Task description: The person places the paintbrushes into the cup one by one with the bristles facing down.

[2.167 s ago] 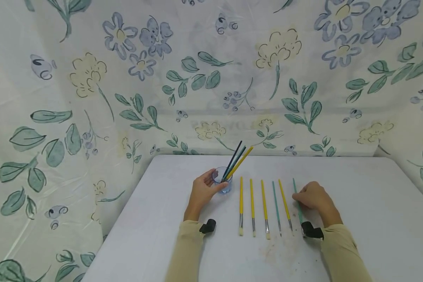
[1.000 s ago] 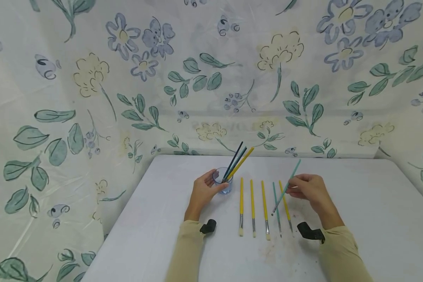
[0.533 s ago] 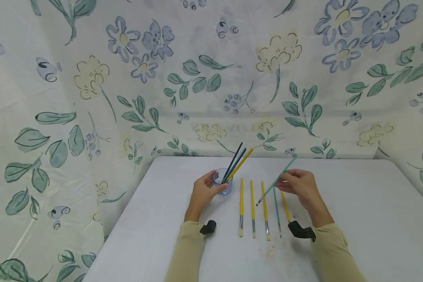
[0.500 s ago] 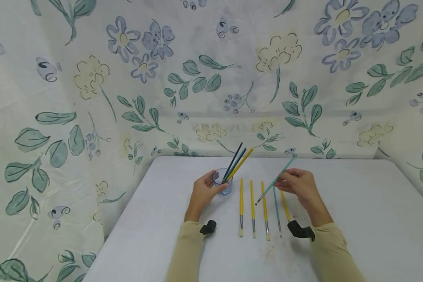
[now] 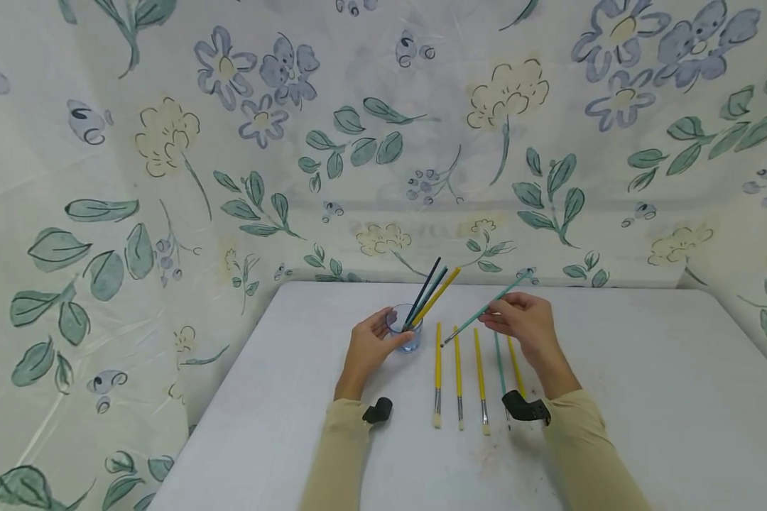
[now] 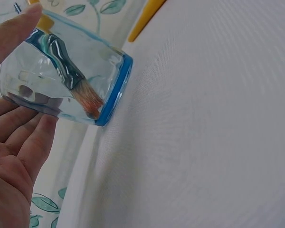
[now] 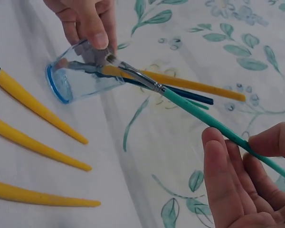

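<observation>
My left hand [image 5: 372, 346] holds a clear glass cup [image 6: 85, 57] with a blue base, thumb at the rim and fingers against the far side. Inside lean a dark blue brush, a yellow brush [image 5: 437, 294] and a teal one, bristles down. The right hand [image 5: 529, 326] pinches a teal paintbrush [image 7: 194, 110] by its handle, between thumb and fingers, above the table. Its bristle end points left toward the cup; in the right wrist view it overlaps the cup's mouth, and whether they touch I cannot tell.
Between my arms several paintbrushes lie in a row, bristles toward me: yellow ones such as the leftmost brush [image 5: 438, 355], and a teal brush [image 5: 500, 358]. The right wrist's camera partly covers the row's right end. A flowered sheet [image 5: 383, 177] hangs behind the white table [image 5: 262, 397].
My right hand has picked up the rightmost teal paintbrush and carried it left over the row, tilting it toward the cup. The left hand and cup have stayed in place.
</observation>
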Tool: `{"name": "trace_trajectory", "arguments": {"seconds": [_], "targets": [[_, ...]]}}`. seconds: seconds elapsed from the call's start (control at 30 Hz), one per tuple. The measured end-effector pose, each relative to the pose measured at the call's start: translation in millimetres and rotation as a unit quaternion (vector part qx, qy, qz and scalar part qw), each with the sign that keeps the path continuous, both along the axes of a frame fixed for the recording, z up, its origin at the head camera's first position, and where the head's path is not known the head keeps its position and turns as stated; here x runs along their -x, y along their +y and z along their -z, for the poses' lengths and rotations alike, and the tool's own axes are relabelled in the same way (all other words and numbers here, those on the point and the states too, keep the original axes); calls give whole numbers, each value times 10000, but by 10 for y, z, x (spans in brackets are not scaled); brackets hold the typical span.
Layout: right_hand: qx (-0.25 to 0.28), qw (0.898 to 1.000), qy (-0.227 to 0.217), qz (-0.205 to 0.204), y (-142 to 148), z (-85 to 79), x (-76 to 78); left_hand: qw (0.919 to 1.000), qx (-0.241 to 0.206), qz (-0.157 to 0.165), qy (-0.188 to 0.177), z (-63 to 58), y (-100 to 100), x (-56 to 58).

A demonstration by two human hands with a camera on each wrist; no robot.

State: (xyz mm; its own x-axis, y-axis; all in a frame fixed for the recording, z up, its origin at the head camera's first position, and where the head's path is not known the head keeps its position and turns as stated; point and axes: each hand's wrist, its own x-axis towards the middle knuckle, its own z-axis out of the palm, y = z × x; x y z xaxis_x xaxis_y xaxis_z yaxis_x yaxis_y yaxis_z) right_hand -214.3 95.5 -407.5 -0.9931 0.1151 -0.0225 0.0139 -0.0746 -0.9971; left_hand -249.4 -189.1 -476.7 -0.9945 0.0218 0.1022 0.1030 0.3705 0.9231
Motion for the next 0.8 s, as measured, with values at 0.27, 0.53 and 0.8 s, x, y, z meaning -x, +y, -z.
{"name": "trace_trajectory", "arguments": {"seconds": [0.27, 0.53, 0.8], "targets": [[95, 9999, 98, 44, -170, -20, 19, 9999, 22, 71, 78, 11, -32, -12], [151, 9997, 162, 122, -334, -41, 41, 9998, -102, 179, 53, 22, -63, -16], [100, 9995, 223, 199, -478, -76, 41, 9995, -141, 254, 78, 22, -97, -40]]}}
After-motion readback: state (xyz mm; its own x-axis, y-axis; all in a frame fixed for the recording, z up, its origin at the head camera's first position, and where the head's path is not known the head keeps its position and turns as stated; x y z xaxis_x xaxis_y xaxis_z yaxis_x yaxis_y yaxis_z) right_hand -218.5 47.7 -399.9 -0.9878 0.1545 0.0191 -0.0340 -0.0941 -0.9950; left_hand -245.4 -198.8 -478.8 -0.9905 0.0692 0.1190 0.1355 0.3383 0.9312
